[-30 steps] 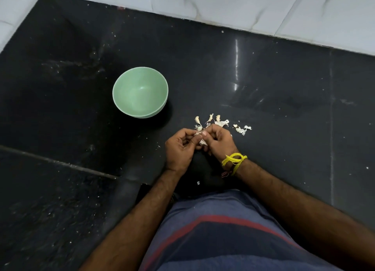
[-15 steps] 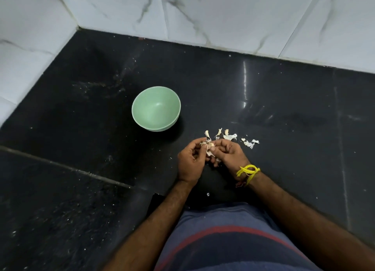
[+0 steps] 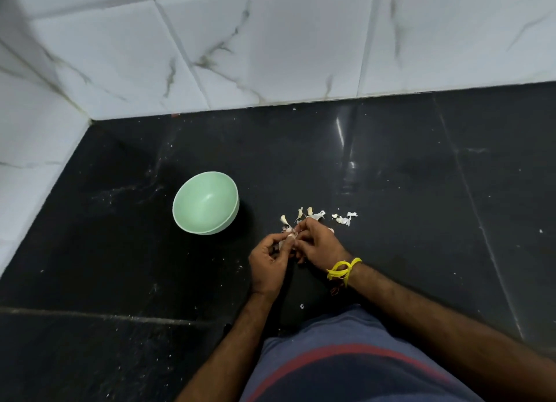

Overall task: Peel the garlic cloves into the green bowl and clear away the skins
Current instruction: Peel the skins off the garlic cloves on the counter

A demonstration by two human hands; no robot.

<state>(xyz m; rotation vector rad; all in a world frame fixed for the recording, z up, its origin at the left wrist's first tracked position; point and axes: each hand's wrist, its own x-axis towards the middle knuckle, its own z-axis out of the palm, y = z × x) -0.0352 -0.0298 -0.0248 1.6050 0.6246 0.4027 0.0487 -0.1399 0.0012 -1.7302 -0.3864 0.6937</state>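
Little has changed in the last second: the left hand (image 3: pixel 269 260) and right hand (image 3: pixel 319 245) still pinch one garlic clove (image 3: pixel 290 236) at frame centre, just below the loose skins (image 3: pixel 313 215). The green bowl (image 3: pixel 206 203) (left of centre) stays empty, so I judge the peeling barely begun.

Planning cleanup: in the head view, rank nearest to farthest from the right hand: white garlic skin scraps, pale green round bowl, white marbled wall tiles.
1. White garlic skin scraps, just beyond the right hand.
2. Pale green round bowl, leftward.
3. White marbled wall tiles, behind.
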